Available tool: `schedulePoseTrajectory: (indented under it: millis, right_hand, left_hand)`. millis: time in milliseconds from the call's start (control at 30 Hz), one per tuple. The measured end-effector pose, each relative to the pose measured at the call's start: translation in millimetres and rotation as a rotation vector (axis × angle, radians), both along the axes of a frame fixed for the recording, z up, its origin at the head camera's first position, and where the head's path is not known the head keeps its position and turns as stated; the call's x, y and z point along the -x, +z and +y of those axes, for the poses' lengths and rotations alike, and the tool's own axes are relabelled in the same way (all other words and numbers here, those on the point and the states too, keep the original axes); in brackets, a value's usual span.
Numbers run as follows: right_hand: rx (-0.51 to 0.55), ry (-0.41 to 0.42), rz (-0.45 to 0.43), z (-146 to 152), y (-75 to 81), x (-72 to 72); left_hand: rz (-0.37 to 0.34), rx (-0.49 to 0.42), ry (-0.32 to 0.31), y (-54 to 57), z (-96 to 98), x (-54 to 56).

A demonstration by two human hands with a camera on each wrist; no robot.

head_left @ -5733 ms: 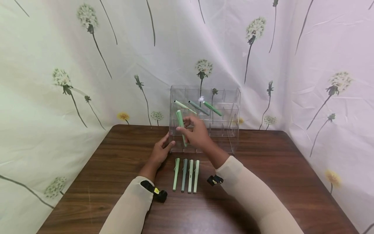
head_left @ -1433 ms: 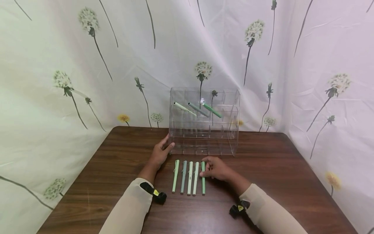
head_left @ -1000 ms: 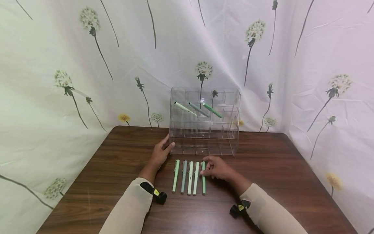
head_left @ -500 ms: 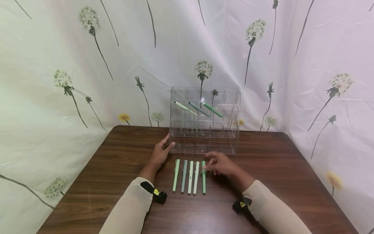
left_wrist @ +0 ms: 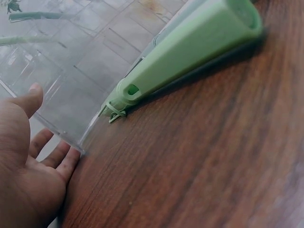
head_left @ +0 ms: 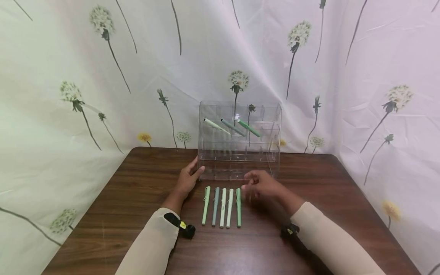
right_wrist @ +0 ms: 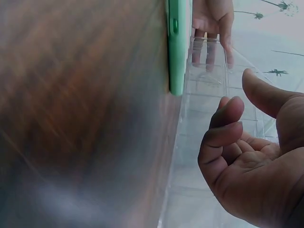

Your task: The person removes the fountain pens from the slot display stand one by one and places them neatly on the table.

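My left hand (head_left: 187, 180) rests against the lower left side of a clear acrylic tiered organizer (head_left: 237, 173), its thumb at the front edge; the left wrist view shows the fingers fairly straight along it. Five-odd pens lie side by side on the table: a light green pen (head_left: 206, 206), a grey-blue pen (head_left: 215, 207), two whitish pens (head_left: 222, 208) and a darker green pen (head_left: 238, 208) at the right end. Just right of that pen is my right hand (head_left: 262, 186), holding nothing, fingers loosely curled and thumb apart in the right wrist view.
Three pens lean in the organizer's upper part: a pale green pen (head_left: 216, 126), a grey-blue pen (head_left: 233, 127) and a green pen (head_left: 249, 128). Behind the brown wooden table (head_left: 137, 198) hangs a white flower-printed cloth (head_left: 154, 57).
My right hand held the green pen before the organizer, laid it at the right end of the row, then let go and drew away up and right. My left hand has stayed put.
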State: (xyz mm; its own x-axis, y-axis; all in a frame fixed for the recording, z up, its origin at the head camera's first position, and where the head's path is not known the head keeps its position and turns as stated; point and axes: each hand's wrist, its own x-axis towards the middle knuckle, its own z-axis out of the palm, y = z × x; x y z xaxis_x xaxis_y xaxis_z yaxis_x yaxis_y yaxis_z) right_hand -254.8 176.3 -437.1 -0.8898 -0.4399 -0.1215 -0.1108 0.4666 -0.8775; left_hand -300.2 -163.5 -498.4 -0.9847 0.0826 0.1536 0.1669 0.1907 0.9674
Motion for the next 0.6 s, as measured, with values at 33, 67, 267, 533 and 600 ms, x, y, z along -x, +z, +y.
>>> schedulePoseTrajectory:
  millis: [33,67,267,533,600]
  right_hand:
    - [0.002,-0.003,-0.004,0.2,2.3,1.6]
    - [-0.003,-0.002,-0.007,0.6,5.7,2.6]
    - [-0.093,0.057,-0.005,3.9,25.5,14.3]
    - [-0.256,0.122,0.054,7.8,72.5,20.9]
    - [-0.282,0.104,0.083,9.9,83.8,24.5]
  left_hand:
    - [0.000,-0.003,-0.001,-0.2,0.0,0.2]
    - [0.000,-0.008,-0.004,0.0,0.2,0.4]
    - [-0.009,-0.014,-0.015,1.5,-0.2,0.5]
    - [-0.020,-0.021,-0.018,1.6,-1.0,-0.1]
    - [-0.011,-0.025,-0.016,0.0,-1.1,0.2]
